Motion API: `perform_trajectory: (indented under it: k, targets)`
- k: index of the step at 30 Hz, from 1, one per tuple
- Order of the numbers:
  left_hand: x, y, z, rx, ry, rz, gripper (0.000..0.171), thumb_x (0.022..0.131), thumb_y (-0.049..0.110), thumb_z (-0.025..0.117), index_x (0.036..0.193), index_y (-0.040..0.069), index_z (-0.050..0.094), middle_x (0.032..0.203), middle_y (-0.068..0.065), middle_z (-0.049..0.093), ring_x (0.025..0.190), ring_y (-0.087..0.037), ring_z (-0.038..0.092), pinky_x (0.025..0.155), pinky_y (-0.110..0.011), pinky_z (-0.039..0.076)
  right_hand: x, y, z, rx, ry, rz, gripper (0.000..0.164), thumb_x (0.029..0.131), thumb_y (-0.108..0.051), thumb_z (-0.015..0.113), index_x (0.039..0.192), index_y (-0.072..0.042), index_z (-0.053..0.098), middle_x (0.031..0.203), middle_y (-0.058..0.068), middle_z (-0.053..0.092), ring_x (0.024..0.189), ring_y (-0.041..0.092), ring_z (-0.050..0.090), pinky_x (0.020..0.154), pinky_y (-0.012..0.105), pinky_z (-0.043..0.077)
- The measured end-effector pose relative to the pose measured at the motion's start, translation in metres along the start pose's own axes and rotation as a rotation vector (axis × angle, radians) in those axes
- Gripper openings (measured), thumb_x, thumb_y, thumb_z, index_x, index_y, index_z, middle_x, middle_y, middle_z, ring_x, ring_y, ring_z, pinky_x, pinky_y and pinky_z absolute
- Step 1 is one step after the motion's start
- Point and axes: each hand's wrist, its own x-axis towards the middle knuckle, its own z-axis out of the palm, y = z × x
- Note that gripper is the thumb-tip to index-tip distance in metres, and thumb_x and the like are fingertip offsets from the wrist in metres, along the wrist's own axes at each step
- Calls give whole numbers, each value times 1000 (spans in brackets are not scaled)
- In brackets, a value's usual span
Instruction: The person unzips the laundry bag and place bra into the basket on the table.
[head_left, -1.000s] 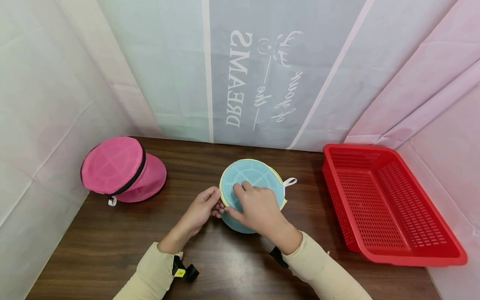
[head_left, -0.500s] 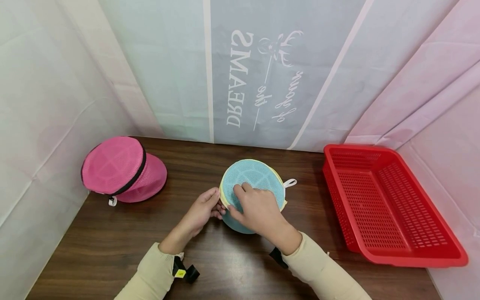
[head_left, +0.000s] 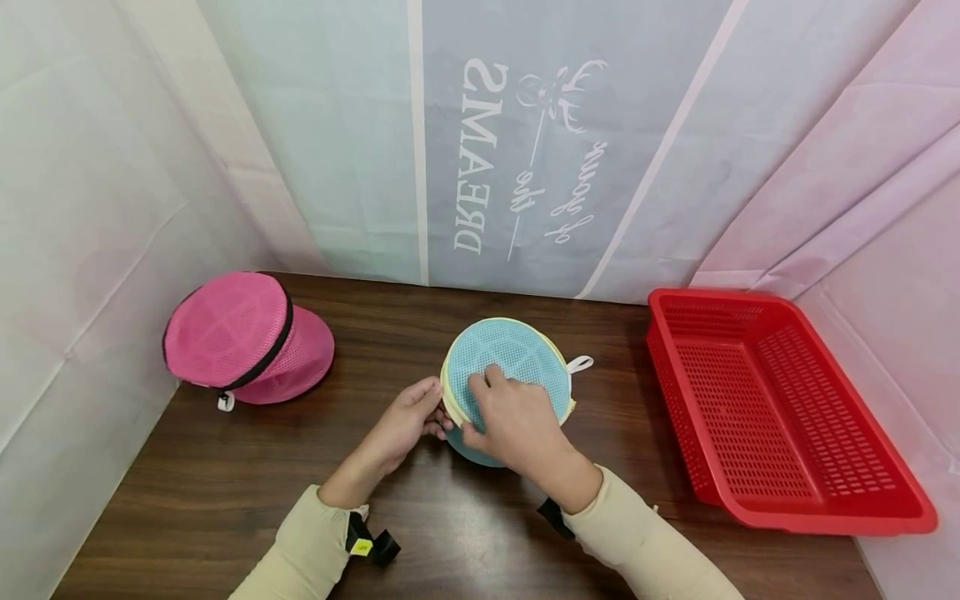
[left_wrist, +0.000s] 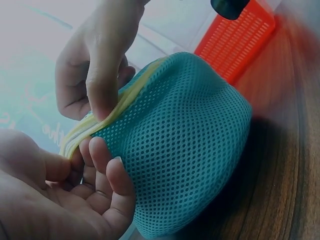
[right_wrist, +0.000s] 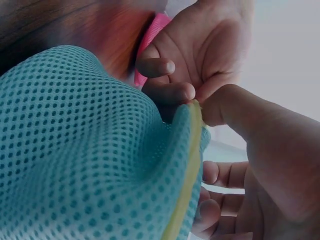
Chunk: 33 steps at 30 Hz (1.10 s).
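Note:
A light blue mesh laundry bag [head_left: 498, 337] with a yellow zipper edge stands at the middle of the brown table. My left hand [head_left: 405, 421] pinches its rim at the left side, thumb on the yellow zipper [left_wrist: 137, 90] and the other fingers bent against the mesh. Over the round top lies my right hand [head_left: 521, 421], fingers curled above the lid. In the right wrist view its thumb [right_wrist: 230, 107] presses on the zipper close to the left fingertips. A white loop [head_left: 580, 364] sticks out at the bag's right. The zipper's pull is hidden by the hands.
At the left, a pink mesh laundry bag [head_left: 228, 329] with a black zipper leans over on the table. A red perforated plastic basket [head_left: 750, 417] stands at the right. Fabric curtains [head_left: 345, 150] close off the back and sides.
My right thumb has slid slightly along the rim toward the near right. More of the yellow edge shows beside the left fingers. The left hand keeps its place.

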Motion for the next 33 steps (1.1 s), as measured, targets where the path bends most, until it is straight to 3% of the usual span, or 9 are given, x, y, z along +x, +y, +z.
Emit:
perform_trajectory:
  k: [5,9,22,33]
  targets:
    - [0,0,0,6,0,2,32,113,20,32,111,-3,53,87,-6,56,78,-14,57,68,-25,52,0,-2,2,31,10,-38,16,75,-25,75,75,-16,62,71,-1,46,45,9,40,37,26,34]
    - [0,0,0,20,-1,0,32,113,21,34,104,-1,54,86,-6,55,78,-14,57,68,-25,52,1,-3,3,56,13,-47,15,73,-18,73,69,-17,58,68,-2,44,46,9,38,38,25,32]
    - [0,0,-1,42,24,-6,31,112,21,36,101,1,56,85,-6,56,78,-17,57,67,-26,53,1,-1,2,100,15,-78,11,74,-15,70,71,-17,60,67,-3,43,47,6,38,39,22,30]
    - [-1,1,0,48,25,15,32,112,21,34,101,1,56,89,-10,55,82,-21,56,69,-28,53,1,1,0,130,40,-87,17,74,-15,70,68,-18,55,66,-4,38,47,5,31,39,21,24]
